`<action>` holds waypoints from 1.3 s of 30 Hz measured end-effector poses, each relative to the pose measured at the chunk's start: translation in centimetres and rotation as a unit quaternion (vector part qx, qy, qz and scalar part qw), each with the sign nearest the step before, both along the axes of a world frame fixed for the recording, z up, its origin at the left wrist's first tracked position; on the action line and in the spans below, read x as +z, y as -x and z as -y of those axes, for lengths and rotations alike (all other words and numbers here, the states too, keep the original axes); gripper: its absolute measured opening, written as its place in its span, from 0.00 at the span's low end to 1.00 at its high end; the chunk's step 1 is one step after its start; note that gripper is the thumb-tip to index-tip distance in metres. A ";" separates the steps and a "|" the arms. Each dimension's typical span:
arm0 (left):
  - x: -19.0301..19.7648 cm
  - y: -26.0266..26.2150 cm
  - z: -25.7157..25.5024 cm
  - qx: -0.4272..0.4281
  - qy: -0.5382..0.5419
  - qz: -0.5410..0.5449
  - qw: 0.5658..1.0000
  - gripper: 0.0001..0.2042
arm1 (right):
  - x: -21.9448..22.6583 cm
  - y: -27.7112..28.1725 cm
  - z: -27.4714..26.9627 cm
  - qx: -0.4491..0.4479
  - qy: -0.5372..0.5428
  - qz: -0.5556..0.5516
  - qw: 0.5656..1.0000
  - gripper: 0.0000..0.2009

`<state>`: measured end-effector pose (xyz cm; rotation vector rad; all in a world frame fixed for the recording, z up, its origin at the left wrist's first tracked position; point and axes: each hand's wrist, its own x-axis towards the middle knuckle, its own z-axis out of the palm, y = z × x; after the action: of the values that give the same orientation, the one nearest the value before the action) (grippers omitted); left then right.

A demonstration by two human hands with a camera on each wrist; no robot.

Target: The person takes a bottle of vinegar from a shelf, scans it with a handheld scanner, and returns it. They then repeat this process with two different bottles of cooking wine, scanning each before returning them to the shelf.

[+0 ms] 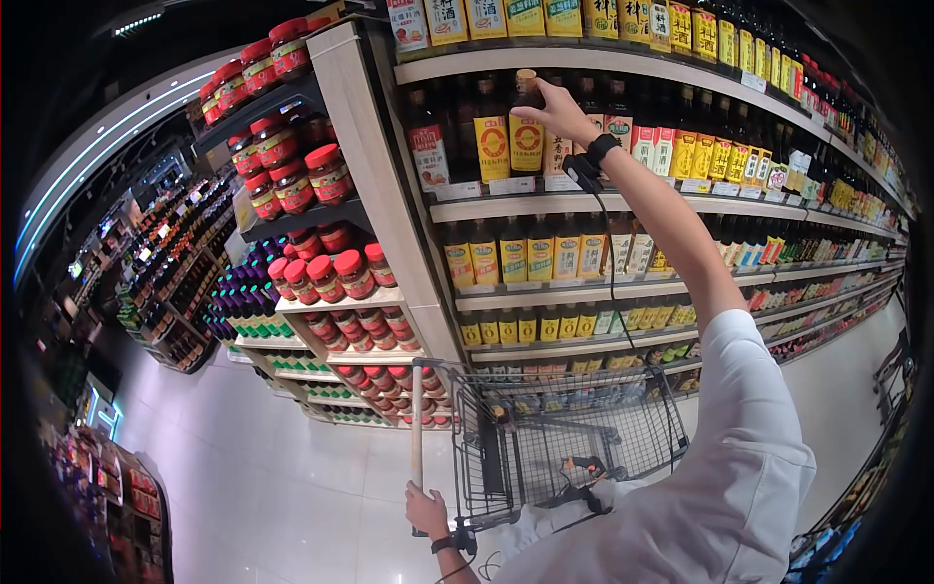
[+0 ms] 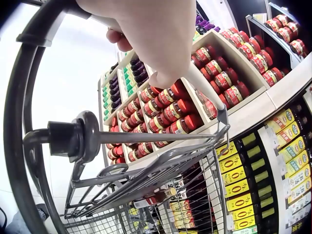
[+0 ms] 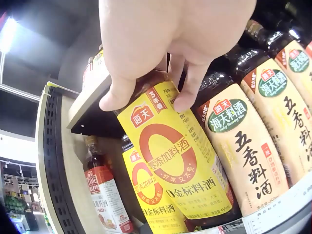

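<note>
In the head view my right hand (image 1: 564, 112) grips a dark bottle (image 1: 526, 136) with a yellow label by its upper part, at the front of a shelf. The right wrist view shows the thumb and fingers of the right hand (image 3: 170, 53) round the neck of this bottle (image 3: 170, 151), which leans in front of a similar yellow-labelled bottle (image 3: 148, 190). Beige-labelled bottles (image 3: 248, 141) stand beside it. My left hand (image 1: 426, 510) is curled round the handle (image 1: 417, 428) of a wire cart (image 1: 545, 419); the left wrist view shows it at the same bar.
A bottle (image 2: 155, 199) lies in the cart. Red-lidded jars (image 1: 355, 275) fill the end shelves to the left, and purple-topped bottles (image 1: 233, 302) stand beyond them. More shelves of bottles (image 1: 525, 248) run away to the right. Pale floor (image 1: 263, 467) lies left of the cart.
</note>
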<state>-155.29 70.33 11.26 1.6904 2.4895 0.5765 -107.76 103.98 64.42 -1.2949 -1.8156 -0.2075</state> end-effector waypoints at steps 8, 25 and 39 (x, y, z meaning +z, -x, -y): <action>0.2 -0.1 0.0 0.003 0.012 0.001 1.000 0.24 | -1.7 -0.8 -3.5 -0.038 -0.053 -0.006 0.998 0.36; 0.7 -0.4 -0.2 0.008 0.023 0.002 1.000 0.25 | -0.6 0.5 -4.4 -0.117 -0.083 0.054 0.988 0.30; 0.7 -0.4 -0.3 0.014 0.018 -0.003 1.000 0.23 | -3.5 4.4 -2.6 -0.139 -0.222 0.125 0.957 0.28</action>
<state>-154.88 70.60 11.97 1.6499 2.5160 0.5273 -112.20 106.56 60.87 -1.2290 -1.6523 -0.9168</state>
